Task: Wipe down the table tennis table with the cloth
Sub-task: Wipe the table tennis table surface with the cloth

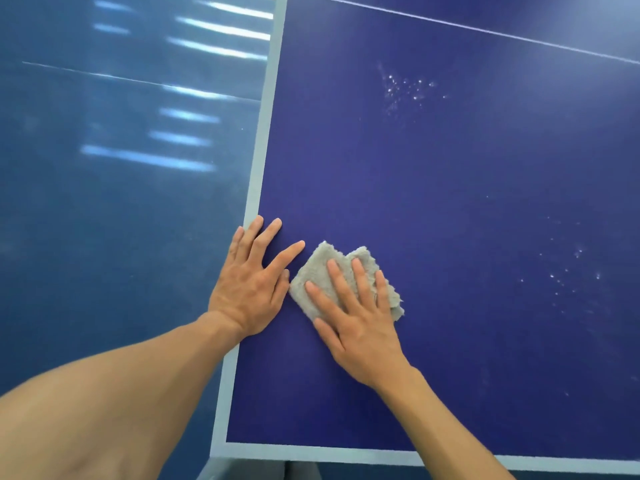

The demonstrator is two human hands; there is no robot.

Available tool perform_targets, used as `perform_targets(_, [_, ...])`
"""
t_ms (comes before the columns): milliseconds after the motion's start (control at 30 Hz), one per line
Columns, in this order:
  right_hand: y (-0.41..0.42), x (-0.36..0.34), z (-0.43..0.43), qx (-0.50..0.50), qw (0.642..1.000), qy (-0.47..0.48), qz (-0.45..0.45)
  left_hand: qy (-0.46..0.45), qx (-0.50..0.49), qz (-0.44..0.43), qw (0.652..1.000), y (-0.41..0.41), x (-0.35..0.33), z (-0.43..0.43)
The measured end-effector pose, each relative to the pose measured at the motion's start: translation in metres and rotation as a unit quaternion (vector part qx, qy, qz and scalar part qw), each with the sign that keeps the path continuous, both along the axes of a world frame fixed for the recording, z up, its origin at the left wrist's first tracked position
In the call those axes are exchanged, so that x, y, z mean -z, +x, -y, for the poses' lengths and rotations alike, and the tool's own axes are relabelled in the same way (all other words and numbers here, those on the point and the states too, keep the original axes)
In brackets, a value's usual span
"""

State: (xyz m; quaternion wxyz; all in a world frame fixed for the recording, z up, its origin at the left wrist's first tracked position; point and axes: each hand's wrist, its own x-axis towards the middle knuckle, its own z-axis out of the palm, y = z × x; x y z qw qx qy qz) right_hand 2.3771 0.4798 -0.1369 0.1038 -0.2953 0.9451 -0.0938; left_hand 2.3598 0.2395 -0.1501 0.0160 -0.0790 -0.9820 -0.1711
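Observation:
The dark blue table tennis table (433, 209) fills the right and middle of the view, with a pale border line along its left and near edges. A folded grey fluffy cloth (320, 268) lies flat on it near the left edge. My right hand (353, 317) presses flat on the cloth with fingers spread. My left hand (252, 285) rests flat on the bare table by the left border, just beside the cloth, holding nothing. Small white specks and droplets (408, 88) dot the surface farther out and another patch of specks (568, 275) lies to the right.
A glossy blue floor (121, 202) with bright light reflections lies left of the table edge. A thin white line (485, 29) crosses the table at the top right. The near corner of the table (221, 450) is at the bottom.

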Motion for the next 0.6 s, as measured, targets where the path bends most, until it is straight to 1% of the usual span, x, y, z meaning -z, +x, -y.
perform_targets(67, [0.003, 0.002, -0.020, -0.045, 0.999, 0.003, 0.003, -0.001, 0.000, 0.001, 1.000, 0.000, 0.000, 0.001])
perform_targets(100, [0.000, 0.002, -0.032, -0.049, 0.999, 0.004, 0.002, 0.001, 0.000, 0.002, 1.000, -0.001, 0.000, 0.001])
perform_targets(133, [-0.006, 0.001, -0.045, -0.031, 0.999, 0.009, 0.001, 0.003, -0.001, 0.004, 1.000, -0.001, 0.000, 0.001])
perform_targets(167, [-0.015, -0.002, -0.055, 0.018, 1.000, 0.018, 0.005, 0.003, -0.002, 0.005, 1.000, -0.001, 0.000, 0.000])
perform_targets(200, [-0.026, -0.006, -0.064, 0.095, 0.995, 0.028, 0.017, 0.002, -0.001, 0.006, 1.000, -0.001, 0.000, 0.001])
perform_targets(233, [-0.039, -0.007, -0.070, 0.190, 0.980, 0.037, 0.033, 0.001, 0.001, 0.008, 1.000, -0.001, 0.000, 0.001])
perform_targets(300, [-0.065, -0.009, -0.064, 0.366, 0.927, 0.039, 0.067, 0.001, 0.001, 0.012, 1.000, 0.000, 0.000, 0.001])
perform_targets(333, [-0.077, -0.009, -0.053, 0.418, 0.905, 0.035, 0.074, 0.003, 0.000, 0.014, 1.000, 0.000, 0.000, 0.001])
perform_targets(367, [-0.088, -0.008, -0.038, 0.439, 0.895, 0.032, 0.072, 0.005, -0.001, 0.015, 1.000, 0.000, -0.001, 0.001])
perform_targets(400, [-0.096, -0.007, -0.021, 0.427, 0.902, 0.030, 0.064, 0.008, -0.001, 0.018, 1.000, 0.000, -0.002, 0.001])
perform_targets(433, [-0.100, -0.006, -0.004, 0.381, 0.923, 0.030, 0.049, 0.012, -0.003, 0.020, 1.000, -0.001, -0.003, 0.002])
perform_targets(500, [-0.098, -0.004, 0.023, 0.228, 0.973, 0.031, 0.018, 0.020, -0.009, 0.024, 0.999, -0.001, -0.006, 0.001])
perform_targets(533, [-0.093, -0.003, 0.031, 0.153, 0.988, 0.028, 0.008, 0.027, -0.014, 0.026, 0.999, 0.000, -0.007, 0.001])
perform_targets(600, [-0.076, 0.000, 0.034, 0.049, 0.999, 0.014, -0.005, 0.046, -0.028, 0.032, 0.998, 0.001, -0.009, 0.000])
